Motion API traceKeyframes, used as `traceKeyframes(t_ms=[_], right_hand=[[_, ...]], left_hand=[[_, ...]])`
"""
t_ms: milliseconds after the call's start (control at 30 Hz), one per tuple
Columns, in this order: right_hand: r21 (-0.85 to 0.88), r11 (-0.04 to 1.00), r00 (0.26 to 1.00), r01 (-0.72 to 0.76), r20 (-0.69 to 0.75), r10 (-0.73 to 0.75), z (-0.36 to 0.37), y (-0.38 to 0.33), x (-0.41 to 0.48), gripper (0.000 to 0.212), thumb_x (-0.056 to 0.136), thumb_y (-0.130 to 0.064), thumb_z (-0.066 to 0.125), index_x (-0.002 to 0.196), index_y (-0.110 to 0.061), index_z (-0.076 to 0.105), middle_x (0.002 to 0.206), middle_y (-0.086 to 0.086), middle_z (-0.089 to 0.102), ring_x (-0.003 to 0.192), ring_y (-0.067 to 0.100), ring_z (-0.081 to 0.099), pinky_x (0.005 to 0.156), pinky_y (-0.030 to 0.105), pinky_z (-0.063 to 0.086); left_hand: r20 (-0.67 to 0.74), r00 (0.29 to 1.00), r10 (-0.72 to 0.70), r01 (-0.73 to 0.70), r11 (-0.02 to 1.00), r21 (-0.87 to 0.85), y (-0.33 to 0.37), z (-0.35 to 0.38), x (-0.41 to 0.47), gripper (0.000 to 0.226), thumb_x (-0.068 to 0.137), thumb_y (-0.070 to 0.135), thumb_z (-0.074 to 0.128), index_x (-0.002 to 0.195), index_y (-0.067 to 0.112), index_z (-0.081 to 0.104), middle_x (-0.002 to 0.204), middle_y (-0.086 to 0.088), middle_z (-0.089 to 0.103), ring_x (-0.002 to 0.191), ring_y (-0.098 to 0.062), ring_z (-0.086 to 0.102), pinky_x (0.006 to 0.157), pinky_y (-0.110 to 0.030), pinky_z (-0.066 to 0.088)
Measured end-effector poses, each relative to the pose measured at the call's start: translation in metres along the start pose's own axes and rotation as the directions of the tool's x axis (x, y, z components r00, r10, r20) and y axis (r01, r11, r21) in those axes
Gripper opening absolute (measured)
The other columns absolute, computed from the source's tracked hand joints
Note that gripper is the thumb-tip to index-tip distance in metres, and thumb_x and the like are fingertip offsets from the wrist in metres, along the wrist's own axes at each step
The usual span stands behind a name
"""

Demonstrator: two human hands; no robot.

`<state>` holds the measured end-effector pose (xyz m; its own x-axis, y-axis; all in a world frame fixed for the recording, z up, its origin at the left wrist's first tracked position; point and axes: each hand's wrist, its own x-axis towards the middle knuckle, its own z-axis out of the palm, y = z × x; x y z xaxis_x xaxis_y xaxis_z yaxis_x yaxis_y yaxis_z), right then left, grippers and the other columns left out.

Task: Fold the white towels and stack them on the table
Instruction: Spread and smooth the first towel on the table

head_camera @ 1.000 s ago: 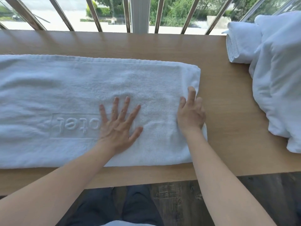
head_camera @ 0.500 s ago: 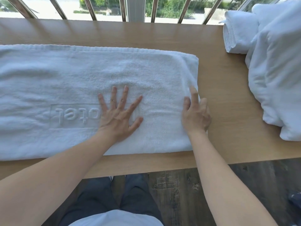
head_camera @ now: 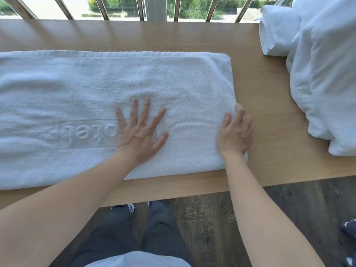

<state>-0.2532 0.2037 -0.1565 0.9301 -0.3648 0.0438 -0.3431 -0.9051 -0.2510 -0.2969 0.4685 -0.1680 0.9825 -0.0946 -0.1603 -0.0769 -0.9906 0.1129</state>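
The long white terry towel (head_camera: pixel 96 89), folded into a band, lay flat on the light wooden table (head_camera: pixel 260 97). Its long axis ran left to right, and its left end was out of view. Its embossed lettering read upside down from the near side. The left hand (head_camera: pixel 139 133) pressed flat on it, fingers spread straight. The right hand (head_camera: pixel 235 133) sat on the towel's right end with fingers bent; whether they pinched the edge was unclear. A small folded white towel (head_camera: pixel 277 29) touched a loose white cloth heap (head_camera: pixel 327 74) at far right.
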Motion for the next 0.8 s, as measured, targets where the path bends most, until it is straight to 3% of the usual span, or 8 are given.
traceKeyframes(t_ms=[100, 200, 300, 400, 467, 567, 733, 800], right_hand=[[-0.053, 0.997, 0.998, 0.053, -0.032, -0.055, 0.001, 0.003, -0.03, 0.054, 0.1, -0.043, 0.041, 0.15, -0.023, 0.036, 0.138, 0.016, 0.045, 0.118, 0.034, 0.046, 0.098, 0.049, 0.036], [-0.05, 0.967, 0.958, 0.248, 0.161, -0.238, 0.002, 0.019, -0.05, 0.057, 0.101, -0.05, 0.029, 0.156, -0.034, 0.026, 0.164, 0.01, 0.021, 0.148, 0.033, 0.023, 0.118, 0.052, 0.02], [-0.094, 0.981, 0.947, 0.172, 0.29, -0.138, -0.001, 0.029, -0.041, 0.058, 0.103, -0.053, 0.016, 0.158, -0.043, 0.003, 0.169, 0.004, 0.004, 0.155, 0.025, 0.003, 0.124, 0.05, 0.0], [-0.155, 0.98, 0.963, 0.122, 0.259, -0.078, -0.006, 0.004, -0.05, 0.063, 0.103, -0.049, 0.014, 0.161, -0.029, -0.001, 0.169, 0.007, -0.008, 0.155, 0.026, -0.008, 0.123, 0.053, -0.007], [-0.072, 0.968, 0.946, 0.242, 0.239, -0.219, -0.006, -0.031, -0.067, 0.065, 0.104, -0.05, 0.015, 0.162, -0.023, 0.003, 0.168, 0.006, -0.009, 0.155, 0.025, -0.01, 0.123, 0.051, -0.011], [0.044, 0.861, 0.82, 0.507, 0.283, -0.498, 0.007, -0.089, -0.087, 0.061, 0.105, -0.049, 0.015, 0.161, -0.027, 0.007, 0.169, 0.003, -0.005, 0.155, 0.025, -0.011, 0.123, 0.05, -0.012], [0.092, 0.798, 0.731, 0.595, 0.35, -0.586, 0.036, -0.143, -0.085, 0.055, 0.107, -0.046, 0.021, 0.16, -0.036, 0.012, 0.169, -0.001, 0.0, 0.155, 0.022, -0.008, 0.123, 0.05, -0.01], [0.05, 0.794, 0.725, 0.605, 0.375, -0.577, 0.043, -0.144, -0.071, 0.056, 0.105, -0.052, 0.017, 0.159, -0.041, 0.004, 0.169, -0.004, -0.007, 0.154, 0.018, -0.014, 0.122, 0.049, -0.012]], left_hand=[[-0.001, 1.0, 0.002, -0.002, 1.0, 0.004, 0.0, 0.001, 0.001, 0.07, 0.093, 0.076, 0.003, 0.156, 0.048, -0.008, 0.168, -0.002, -0.014, 0.153, -0.033, -0.02, 0.114, -0.071, -0.009], [0.012, 1.0, 0.008, -0.008, 1.0, 0.001, -0.001, 0.001, 0.002, 0.07, 0.094, 0.075, 0.002, 0.157, 0.047, -0.008, 0.168, -0.002, -0.014, 0.153, -0.033, -0.019, 0.115, -0.068, -0.011], [0.039, 0.999, 0.03, -0.029, 0.999, -0.029, -0.002, -0.004, -0.001, 0.069, 0.096, 0.072, 0.003, 0.158, 0.043, -0.008, 0.169, 0.0, -0.013, 0.153, -0.03, -0.018, 0.119, -0.062, -0.01], [-0.006, 0.999, 0.043, -0.043, 0.987, -0.153, -0.016, -0.015, -0.002, 0.068, 0.1, 0.064, 0.014, 0.16, 0.032, 0.011, 0.169, 0.0, 0.012, 0.156, -0.024, 0.004, 0.125, -0.049, 0.005], [-0.07, 0.997, 0.039, -0.053, 0.975, -0.214, -0.035, -0.023, -0.002, 0.067, 0.1, 0.057, 0.023, 0.158, 0.022, 0.026, 0.163, -0.002, 0.029, 0.15, -0.026, 0.025, 0.119, -0.046, 0.023], [-0.139, 0.99, 0.003, -0.032, 0.977, -0.209, -0.059, -0.026, 0.0, 0.064, 0.098, 0.049, 0.029, 0.152, 0.015, 0.038, 0.154, -0.005, 0.041, 0.135, -0.031, 0.039, 0.112, -0.046, 0.031], [-0.038, 0.997, -0.072, 0.069, 0.994, -0.09, -0.062, -0.014, 0.008, 0.062, 0.102, 0.047, 0.019, 0.16, 0.03, 0.01, 0.169, -0.002, 0.003, 0.155, -0.026, -0.003, 0.123, -0.051, -0.008], [-0.024, 0.996, -0.082, 0.081, 0.996, -0.04, -0.064, -0.01, 0.013, 0.063, 0.1, 0.051, 0.012, 0.16, 0.034, 0.0, 0.169, 0.001, -0.006, 0.155, -0.025, -0.012, 0.121, -0.054, -0.012]])
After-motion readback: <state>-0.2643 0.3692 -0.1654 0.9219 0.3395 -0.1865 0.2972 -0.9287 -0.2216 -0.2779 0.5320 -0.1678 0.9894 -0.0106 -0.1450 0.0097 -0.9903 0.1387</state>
